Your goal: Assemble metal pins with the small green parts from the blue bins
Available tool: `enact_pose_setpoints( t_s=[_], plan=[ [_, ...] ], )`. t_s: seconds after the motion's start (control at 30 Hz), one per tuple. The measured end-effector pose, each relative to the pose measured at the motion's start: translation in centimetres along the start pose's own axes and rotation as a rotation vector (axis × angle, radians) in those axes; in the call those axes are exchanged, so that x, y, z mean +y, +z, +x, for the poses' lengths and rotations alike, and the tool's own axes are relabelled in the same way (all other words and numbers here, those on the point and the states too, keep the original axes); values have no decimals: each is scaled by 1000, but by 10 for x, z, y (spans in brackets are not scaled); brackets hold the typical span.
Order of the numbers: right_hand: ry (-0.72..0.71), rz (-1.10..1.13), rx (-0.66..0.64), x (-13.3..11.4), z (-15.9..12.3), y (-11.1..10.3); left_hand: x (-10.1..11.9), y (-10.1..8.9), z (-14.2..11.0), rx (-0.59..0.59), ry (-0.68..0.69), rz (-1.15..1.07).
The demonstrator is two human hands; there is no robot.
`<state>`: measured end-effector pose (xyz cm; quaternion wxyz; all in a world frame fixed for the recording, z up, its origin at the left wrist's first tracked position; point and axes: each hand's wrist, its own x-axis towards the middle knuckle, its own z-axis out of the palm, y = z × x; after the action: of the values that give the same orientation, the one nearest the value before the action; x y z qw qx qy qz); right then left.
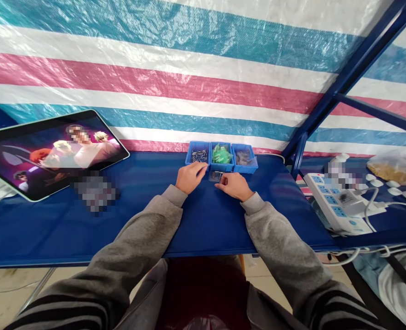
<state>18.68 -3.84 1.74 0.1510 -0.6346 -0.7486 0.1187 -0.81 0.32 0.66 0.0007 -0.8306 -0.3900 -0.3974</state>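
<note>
Three small blue bins stand side by side at the back of the blue table. The left bin (188, 158) holds several dark metal screws (199, 156). Inside the middle bin are green pieces (221, 154) in clear plastic, and the right bin (246, 169) has greyish see-through bags (245, 158). My left hand (189, 178) is at the front of the left bin, fingers bent together; what they hold is too small to tell. My right hand (235, 186) is closed in a pinch beside a small clear item (215, 177) with a shiny metal part, before the middle bin.
A tablet (55, 151) playing a video leans at the left, with a blurred-out object (96, 192) in front. On the right are a power strip (333, 204) with chargers and white cables, a bag of yellowish pieces (395, 169), and blue frame bars (347, 73). Striped sheeting (203, 87) hangs behind.
</note>
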Motion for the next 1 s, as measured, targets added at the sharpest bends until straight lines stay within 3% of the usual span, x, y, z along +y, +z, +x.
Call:
enact_pose_setpoints(
  t_s=[0.1, 0.27, 0.73, 1.0],
  plan=[
    [28, -129, -103, -5, -3, -1, 1, 0, -7, -133, 32, -34],
    [54, -185, -112, -10, -4, 0, 0, 7, -10, -216, 58, -56],
    [29, -222, -100, -13, -5, 1, -1, 14, -13, -226, 52, -114],
    [-50, -102, -22, -8, -3, 4, 0, 16, -13, -201, 145, -147]
  ],
)
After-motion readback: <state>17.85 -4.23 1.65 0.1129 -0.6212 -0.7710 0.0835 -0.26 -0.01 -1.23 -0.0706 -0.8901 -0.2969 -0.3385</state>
